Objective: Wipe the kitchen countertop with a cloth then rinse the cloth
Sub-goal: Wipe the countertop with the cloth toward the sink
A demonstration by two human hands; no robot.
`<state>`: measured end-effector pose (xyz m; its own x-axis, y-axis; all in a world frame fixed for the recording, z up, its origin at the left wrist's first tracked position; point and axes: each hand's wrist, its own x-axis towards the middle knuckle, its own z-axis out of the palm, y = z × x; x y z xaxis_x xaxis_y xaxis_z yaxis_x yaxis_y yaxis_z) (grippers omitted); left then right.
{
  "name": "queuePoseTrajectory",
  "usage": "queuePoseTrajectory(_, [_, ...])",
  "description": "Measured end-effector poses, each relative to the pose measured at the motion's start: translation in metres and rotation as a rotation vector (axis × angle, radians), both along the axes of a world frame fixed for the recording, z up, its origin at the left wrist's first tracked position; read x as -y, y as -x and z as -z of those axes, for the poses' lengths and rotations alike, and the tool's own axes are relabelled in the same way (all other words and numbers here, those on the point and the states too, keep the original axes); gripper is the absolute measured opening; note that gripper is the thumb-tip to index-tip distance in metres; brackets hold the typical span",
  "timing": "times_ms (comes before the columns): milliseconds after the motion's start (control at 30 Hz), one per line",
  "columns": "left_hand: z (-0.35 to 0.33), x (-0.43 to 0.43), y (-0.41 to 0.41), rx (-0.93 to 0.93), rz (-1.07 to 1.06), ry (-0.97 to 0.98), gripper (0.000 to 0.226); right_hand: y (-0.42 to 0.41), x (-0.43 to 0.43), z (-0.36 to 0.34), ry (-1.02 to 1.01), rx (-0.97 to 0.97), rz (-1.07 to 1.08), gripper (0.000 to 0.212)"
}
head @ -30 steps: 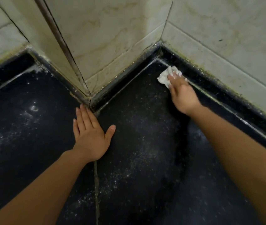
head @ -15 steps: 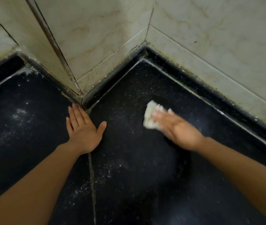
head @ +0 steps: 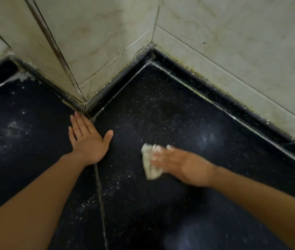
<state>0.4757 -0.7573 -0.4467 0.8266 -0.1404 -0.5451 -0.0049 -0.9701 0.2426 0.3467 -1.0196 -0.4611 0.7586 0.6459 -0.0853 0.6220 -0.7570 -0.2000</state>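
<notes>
A black speckled countertop (head: 161, 112) fills the lower view, dusted with white powder. My right hand (head: 181, 166) presses a small crumpled white cloth (head: 149, 164) flat against the counter in the middle; its fingers look straight over the cloth and are blurred by motion. Flat on the counter lies my left hand (head: 87, 139), fingers straight and together, just in front of the jutting wall corner. It holds nothing.
Pale marble-look wall tiles (head: 215, 33) rise behind the counter, with a protruding tiled column corner (head: 81, 98) near my left fingertips. A raised black edge strip (head: 233, 105) runs along the walls. A pale seam (head: 100, 204) crosses the counter toward me. White powder (head: 13, 127) lies at the left.
My right hand has dragged the cloth from the far inner corner back toward me, across the counter's middle. My left hand has stayed planted by the column corner.
</notes>
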Motion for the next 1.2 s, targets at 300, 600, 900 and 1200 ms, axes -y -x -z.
queuePoseTrajectory(300, [0.004,0.000,0.000,0.021,-0.004,-0.008,0.096,-0.080,0.043,0.008,-0.068,0.043,0.914,0.046])
queuePoseTrajectory(600, [-0.004,0.001,0.001,0.003,0.006,-0.028,0.096,0.036,0.022,-0.011,0.003,-0.138,0.246,0.044])
queuePoseTrajectory(900, [-0.001,0.001,0.000,0.001,0.007,-0.030,0.096,-0.029,0.032,0.001,-0.091,0.007,1.110,0.046])
queuePoseTrajectory(1200, [-0.007,-0.001,0.000,-0.021,0.018,-0.009,0.096,0.102,-0.030,-0.008,0.058,-0.136,0.384,0.049])
